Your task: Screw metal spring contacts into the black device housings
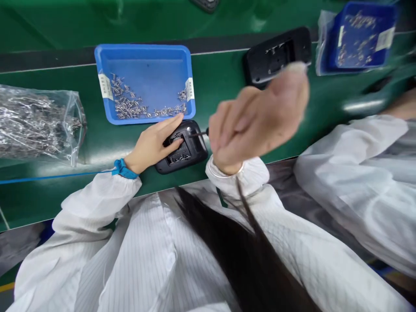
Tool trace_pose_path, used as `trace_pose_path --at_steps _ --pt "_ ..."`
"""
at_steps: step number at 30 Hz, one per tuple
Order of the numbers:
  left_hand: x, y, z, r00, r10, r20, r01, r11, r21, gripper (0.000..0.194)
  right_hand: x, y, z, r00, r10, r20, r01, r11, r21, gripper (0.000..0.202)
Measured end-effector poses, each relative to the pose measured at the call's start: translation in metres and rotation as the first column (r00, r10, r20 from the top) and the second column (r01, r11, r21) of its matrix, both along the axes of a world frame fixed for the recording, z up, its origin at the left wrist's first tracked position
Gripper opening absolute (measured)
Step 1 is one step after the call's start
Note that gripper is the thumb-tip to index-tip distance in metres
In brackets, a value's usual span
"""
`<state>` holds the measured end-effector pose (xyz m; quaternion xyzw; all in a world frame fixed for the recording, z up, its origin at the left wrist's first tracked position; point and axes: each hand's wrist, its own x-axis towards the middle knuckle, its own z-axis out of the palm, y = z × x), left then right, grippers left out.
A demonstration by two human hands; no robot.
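Fingers [170, 123] of the left hand [152, 145] lie straight and together, pressed flat on the top face of a black housing [188, 149]; palm down, wrist bent slightly, blue wrist strap [122, 169] at the cuff with a blue cord [48, 177] running off toward 9 o'clock. Right hand [256, 119] is raised, blurred, curled into a fist clamped on a thin dark tool [199, 134]; thumb points up toward 1 o'clock, tool tip aims toward 9 o'clock at the housing's open recess. Both sleeves white, striped.

The housing sits on the green belt [214, 82] near its front edge, just at 6 o'clock of a blue tray [146, 69] holding small metal springs [125, 104]. Tray has white labels [103, 86] on its left and right walls; print too small to read. At 9 o'clock of the tray, a clear bag [39, 121] packed with metal parts. At 1 o'clock of the right hand, a second black housing [276, 54] on the belt. Farther toward 2 o'clock, another blue tray [360, 37] in a plastic bag, labels unreadable. A co-worker's white sleeve [360, 173] fills 3 o'clock.
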<state>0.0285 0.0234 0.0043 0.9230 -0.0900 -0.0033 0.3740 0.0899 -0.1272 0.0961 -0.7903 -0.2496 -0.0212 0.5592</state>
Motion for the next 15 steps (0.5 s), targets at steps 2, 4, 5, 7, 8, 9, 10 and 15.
trace_pose_path --at_steps 2,4,5,7,8,9,10,15 --pt "0.000 0.001 0.000 1.000 -0.012 0.002 0.012 1.000 -0.012 0.061 0.006 0.028 -0.009 0.968 -0.248 0.024 0.238 0.949 0.207 0.048" --pt "-0.001 0.002 -0.001 1.000 -0.017 -0.001 0.017 1.000 -0.015 0.060 0.011 0.044 -0.013 0.941 -0.339 0.006 0.316 0.882 0.348 0.039" --pt "-0.001 0.002 -0.002 1.000 -0.018 -0.004 0.018 1.000 -0.014 0.059 0.013 0.049 -0.014 0.951 -0.309 -0.002 0.288 0.883 0.371 0.036" --pt "-0.001 0.002 -0.003 1.000 -0.019 -0.006 0.019 1.000 -0.006 0.058 0.018 0.053 -0.015 0.968 -0.251 -0.030 0.243 0.887 0.392 0.032" --pt "-0.001 0.002 -0.003 1.000 -0.019 -0.007 0.019 1.000 0.000 0.058 0.020 0.053 -0.015 0.971 -0.235 -0.044 0.233 0.884 0.405 0.030" --pt "-0.002 0.002 -0.003 1.000 -0.019 -0.007 0.019 1.000 0.005 0.058 0.022 0.053 -0.016 0.973 -0.224 -0.051 0.225 0.880 0.418 0.030" --pt "-0.002 0.002 -0.003 1.000 -0.020 -0.006 0.020 1.000 0.010 0.057 0.024 0.053 -0.016 0.975 -0.219 -0.051 0.219 0.878 0.426 0.029" --pt "-0.002 0.001 -0.003 1.000 -0.030 0.006 0.030 1.000 0.004 0.056 0.031 0.059 -0.017 0.975 -0.219 0.016 0.209 0.949 0.237 0.030"
